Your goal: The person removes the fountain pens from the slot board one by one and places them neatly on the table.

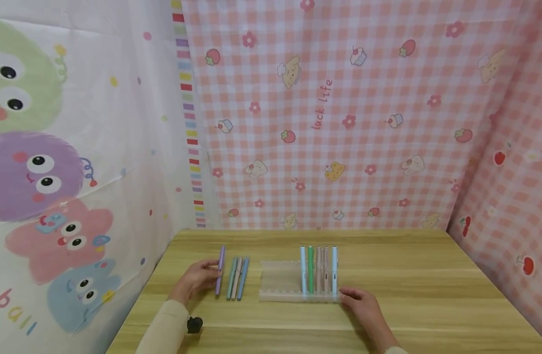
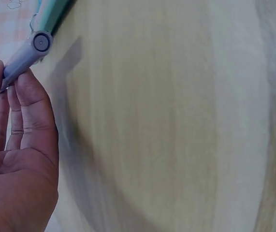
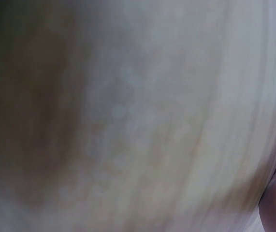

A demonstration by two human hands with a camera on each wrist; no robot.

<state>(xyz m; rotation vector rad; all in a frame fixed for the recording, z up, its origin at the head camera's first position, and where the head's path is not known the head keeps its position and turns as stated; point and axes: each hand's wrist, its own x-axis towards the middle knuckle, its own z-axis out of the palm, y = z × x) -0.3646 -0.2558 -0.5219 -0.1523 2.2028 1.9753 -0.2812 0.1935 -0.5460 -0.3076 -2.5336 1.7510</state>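
Observation:
My left hand (image 1: 196,278) pinches a purple pen (image 1: 220,270) between thumb and fingers, at the left of the table. In the left wrist view the pen's round end (image 2: 42,42) points toward the camera, with a green pen (image 2: 50,17) just behind it. Beside it lie three loose pens: teal (image 1: 231,279), grey-beige (image 1: 237,279) and blue (image 1: 243,279). A clear notched pen rack (image 1: 275,296) holds several pens in its right half: light blue (image 1: 303,270), green (image 1: 311,270), brownish (image 1: 322,270) and another light blue (image 1: 335,270). My right hand (image 1: 363,305) grips the rack's front right corner.
The wood-grain table (image 1: 408,280) meets a pink checked curtain (image 1: 333,147) at the back. A white cartoon-print cloth (image 1: 134,123) hangs on the left. A small black object (image 1: 194,324) sits by my left sleeve (image 1: 166,322).

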